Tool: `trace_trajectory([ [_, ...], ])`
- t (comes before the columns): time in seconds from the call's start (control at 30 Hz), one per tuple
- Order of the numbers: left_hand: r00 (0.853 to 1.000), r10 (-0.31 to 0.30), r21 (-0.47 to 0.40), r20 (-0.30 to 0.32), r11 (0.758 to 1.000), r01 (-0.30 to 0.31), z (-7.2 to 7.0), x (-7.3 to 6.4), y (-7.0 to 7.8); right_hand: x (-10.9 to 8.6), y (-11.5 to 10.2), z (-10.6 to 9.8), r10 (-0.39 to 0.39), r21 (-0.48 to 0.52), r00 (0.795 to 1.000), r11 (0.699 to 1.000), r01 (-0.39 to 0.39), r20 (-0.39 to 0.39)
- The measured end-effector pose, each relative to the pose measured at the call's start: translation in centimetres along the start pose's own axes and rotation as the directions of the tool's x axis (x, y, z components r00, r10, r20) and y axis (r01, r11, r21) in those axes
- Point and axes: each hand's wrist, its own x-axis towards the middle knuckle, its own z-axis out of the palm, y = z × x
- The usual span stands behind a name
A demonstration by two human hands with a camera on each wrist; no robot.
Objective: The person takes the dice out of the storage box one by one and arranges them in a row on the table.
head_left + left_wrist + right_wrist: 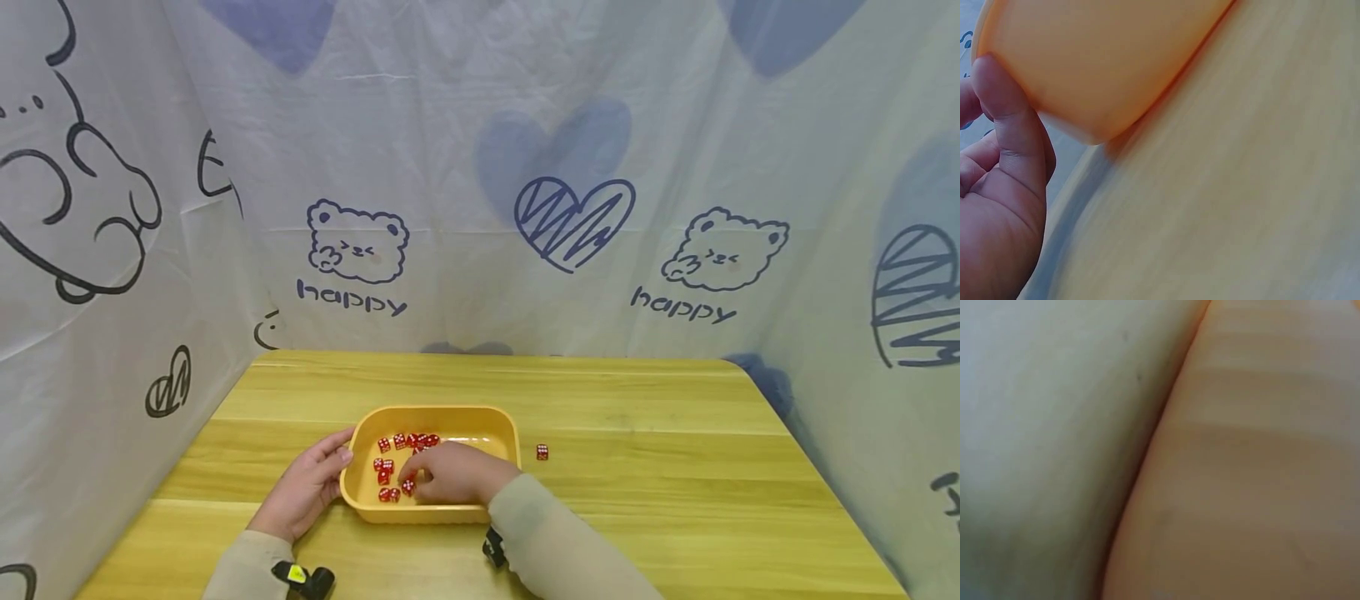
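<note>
A yellow plastic tub (420, 514) with rounded corners stands on the table and contains several red dice with white pips (385, 477). My left hand (303, 487) grips the tub at its left end. Its thumb (1002, 94) lies against the tub's wall (1097, 56) in the left wrist view. Inside the tub, my right hand (457, 473) reaches down among the dice with bent fingers. Its fingertips are close to a die (408, 487); whether they pinch one, I cannot tell. The right wrist view has only the tub's ribbed wall (1254, 475) and a pale surface.
One red die (542, 452) lies on the wooden table (660, 467), right of the tub. A printed cloth (450, 250) hangs behind the table and along both sides. Dark wrist cameras (303, 577) sit at both sleeves.
</note>
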Motion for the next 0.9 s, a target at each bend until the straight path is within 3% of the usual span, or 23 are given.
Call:
trace_trajectory([
  [0.53, 1.0, -0.016, -0.006, -0.001, 1.0, 0.016, 0.06, -0.17, 0.17, 0.26, 0.09, 0.42, 0.054, 0.003, 0.999, 0.999, -0.054, -0.001],
  [0.9, 1.0, -0.013, 0.005, -0.005, 1.0, 0.013, 0.0, -0.2, 0.06, -0.12, 0.17, 0.14, 0.032, 0.038, 0.999, 0.999, -0.031, -0.03],
])
